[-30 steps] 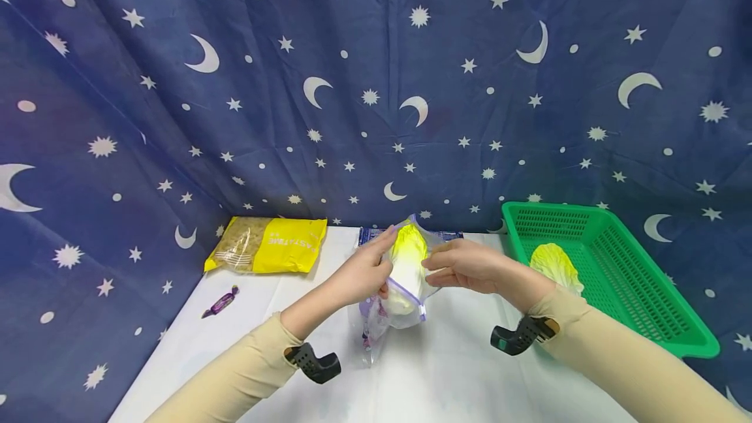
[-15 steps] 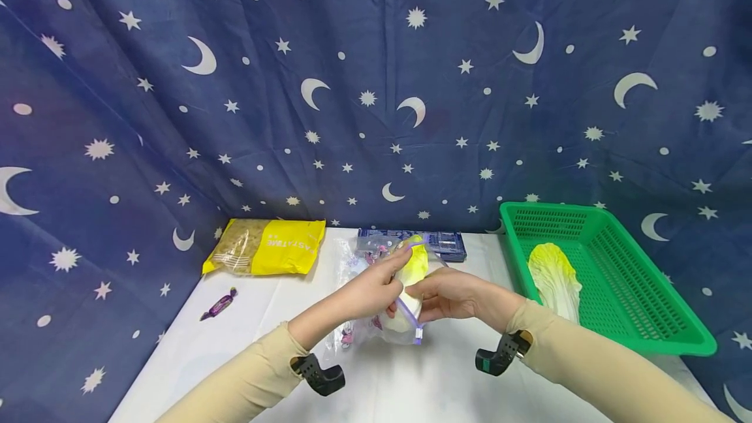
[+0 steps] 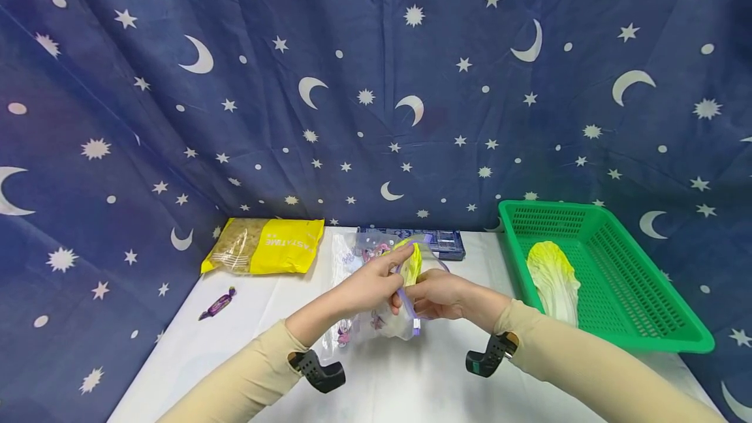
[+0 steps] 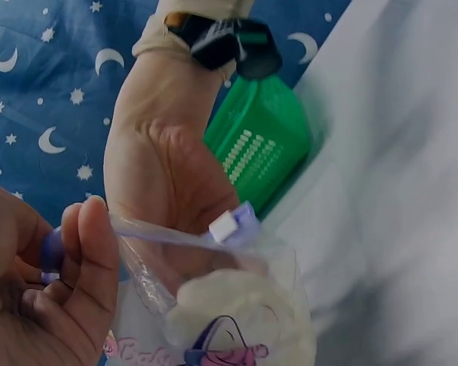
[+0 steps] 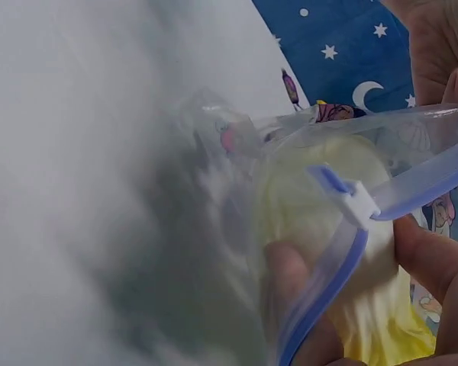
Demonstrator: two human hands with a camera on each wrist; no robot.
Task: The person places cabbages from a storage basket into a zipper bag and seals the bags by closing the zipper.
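Observation:
A clear zip bag [image 3: 384,326] with purple edging and cartoon prints lies mouth toward the right, a napa cabbage [image 3: 413,266] mostly inside it. My left hand [image 3: 375,287] pinches the bag's purple rim, as the left wrist view also shows. Reaching in at the mouth, my right hand [image 3: 439,294] grips the cabbage. In the right wrist view, thumb and fingers stand on either side of the pale cabbage base [image 5: 328,171], seen through the plastic. The white zip slider [image 5: 359,204] hangs at the corner of the opened mouth.
At the right stands a green basket [image 3: 702,338] with another napa cabbage [image 3: 552,279] in it. A yellow pasta packet [image 3: 290,245] and a purple wrapped candy [image 3: 218,303] lie left. Dark blue printed packaging [image 3: 449,245] lies behind the bag, before the starry curtain [image 3: 352,116].
My right hand has moved left into the bag's mouth and taken hold of the cabbage, which sits deeper in the bag. The bag has spread out to the left.

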